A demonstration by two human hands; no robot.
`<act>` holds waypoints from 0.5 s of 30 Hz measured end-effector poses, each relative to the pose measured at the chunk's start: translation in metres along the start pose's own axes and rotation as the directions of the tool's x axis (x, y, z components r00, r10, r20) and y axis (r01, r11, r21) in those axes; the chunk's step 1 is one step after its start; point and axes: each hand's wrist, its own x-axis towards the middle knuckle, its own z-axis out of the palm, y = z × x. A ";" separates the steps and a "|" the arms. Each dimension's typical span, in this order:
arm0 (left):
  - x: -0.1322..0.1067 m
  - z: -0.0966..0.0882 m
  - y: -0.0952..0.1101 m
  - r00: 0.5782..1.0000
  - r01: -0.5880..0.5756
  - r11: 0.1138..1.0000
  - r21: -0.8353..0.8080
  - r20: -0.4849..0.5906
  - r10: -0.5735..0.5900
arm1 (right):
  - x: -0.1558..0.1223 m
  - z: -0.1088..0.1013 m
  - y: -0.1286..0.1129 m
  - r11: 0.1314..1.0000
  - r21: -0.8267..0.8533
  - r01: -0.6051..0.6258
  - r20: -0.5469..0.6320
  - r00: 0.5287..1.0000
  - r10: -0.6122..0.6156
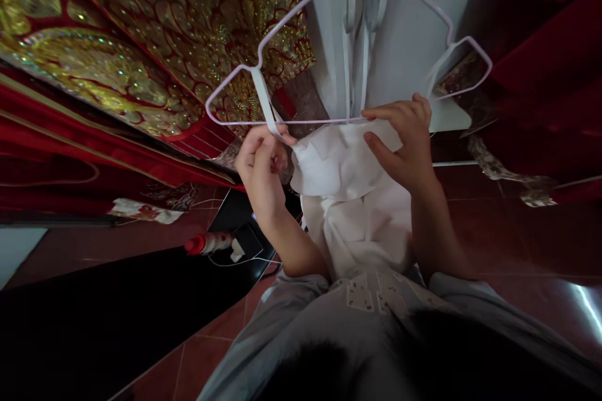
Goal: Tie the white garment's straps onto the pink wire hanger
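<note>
A pale pink hanger (305, 7) hangs in front of me with a white garment (357, 163) below its lower bar. One white strap (264, 97) loops over the left notch of the hanger, and another strap (439, 69) is at the right notch. My left hand (263, 160) is closed on the lower end of the left strap, at the garment's top edge. Beside the right end of the garment's top, my right hand (404, 141) has its thumb and fingers spread. Its index fingertip is at the hanger's lower bar; whether it touches cannot be told.
Red clothing with gold sequins (179, 25) hangs close on the left, and dark red clothing (550, 69) on the right. A black table (117, 307) stands at lower left, bearing a red-capped bottle (202, 243), a small black box (248, 239) and a white cable.
</note>
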 end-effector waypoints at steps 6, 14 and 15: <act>0.004 -0.006 0.008 0.990 -0.002 0.985 -0.175 -0.136 -0.022 | 0.004 0.000 -0.001 0.999 0.030 -0.013 0.000 1.000 0.013; 0.021 -0.006 0.004 0.999 0.000 0.921 -0.389 -0.043 -0.018 | 0.001 0.001 0.001 1.000 0.017 0.000 -0.014 1.000 0.000; 0.024 -0.005 0.002 0.999 -0.026 0.909 -0.417 -0.041 0.010 | 0.001 0.000 0.002 1.000 0.019 0.006 -0.007 1.000 -0.006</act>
